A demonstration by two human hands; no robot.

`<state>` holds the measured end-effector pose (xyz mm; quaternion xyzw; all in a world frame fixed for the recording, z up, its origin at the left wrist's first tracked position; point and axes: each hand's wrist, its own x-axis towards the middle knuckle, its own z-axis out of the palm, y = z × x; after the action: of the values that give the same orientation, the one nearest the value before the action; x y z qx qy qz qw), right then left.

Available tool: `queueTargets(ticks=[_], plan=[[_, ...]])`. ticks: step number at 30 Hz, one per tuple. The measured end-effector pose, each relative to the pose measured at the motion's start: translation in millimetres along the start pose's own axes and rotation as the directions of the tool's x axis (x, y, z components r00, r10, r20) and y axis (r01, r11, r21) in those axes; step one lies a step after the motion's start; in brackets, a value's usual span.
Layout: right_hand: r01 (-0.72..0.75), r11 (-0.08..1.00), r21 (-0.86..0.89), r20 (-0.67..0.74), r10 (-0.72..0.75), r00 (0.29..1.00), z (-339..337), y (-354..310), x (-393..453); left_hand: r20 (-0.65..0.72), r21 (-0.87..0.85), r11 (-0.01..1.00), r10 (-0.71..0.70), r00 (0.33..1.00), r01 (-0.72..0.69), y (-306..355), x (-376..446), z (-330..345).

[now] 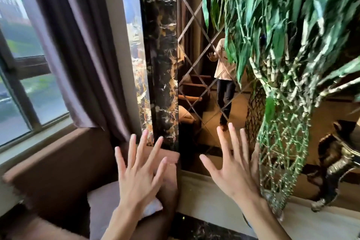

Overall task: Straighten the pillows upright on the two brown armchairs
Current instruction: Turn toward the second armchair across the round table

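Note:
A brown armchair (54, 173) fills the lower left, its back against the window wall. On its seat leans a mauve pillow (103, 208) with a white corner showing under my left wrist. My left hand (139, 173) is raised over the pillow and the chair's right arm, fingers spread, holding nothing. My right hand (235, 169) is held up beside it in front of the mirror, fingers also spread and empty. No second armchair shows directly; only reflected seats appear in the mirror.
A dark marble pillar (161, 54) and a diamond-paned mirror wall (196, 84) stand ahead. A lucky bamboo plant (282, 103) in a vase rises at right on a cream ledge (206, 195), beside an ornate dark ornament (335, 163). Purple curtain (78, 54) and window at left.

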<state>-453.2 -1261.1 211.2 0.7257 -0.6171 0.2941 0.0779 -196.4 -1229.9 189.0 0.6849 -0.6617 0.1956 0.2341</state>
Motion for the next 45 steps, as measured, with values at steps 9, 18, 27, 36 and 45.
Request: queueTargets(ticks=[9,18,27,36,45], plan=[[0.107,0.991,0.085,0.14,-0.118,0.983,119.0,-9.2,159.9,0.06,0.064,0.984,-0.173,0.983,0.169,-55.2,104.3,101.4],[0.227,0.962,0.153,0.343,-0.267,0.901,269.7,-79.4,281.3,0.131,0.053,0.889,-0.458,0.879,0.455,-157.7,163.4,218.0],[0.305,0.915,0.265,0.567,-0.403,0.719,425.7,-145.7,324.3,0.373,0.027,0.751,-0.62,0.691,0.659,-245.9,149.1,300.5],[0.2,0.927,0.317,0.834,-0.373,0.405,590.9,-158.5,307.3,0.657,0.169,0.395,-0.728,0.196,0.903,-307.0,76.4,401.8],[-0.136,0.976,0.167,0.984,-0.158,0.079,769.2,-145.2,257.2,0.694,0.243,0.008,-0.7,-0.168,0.97,-371.9,-11.4,521.2]])
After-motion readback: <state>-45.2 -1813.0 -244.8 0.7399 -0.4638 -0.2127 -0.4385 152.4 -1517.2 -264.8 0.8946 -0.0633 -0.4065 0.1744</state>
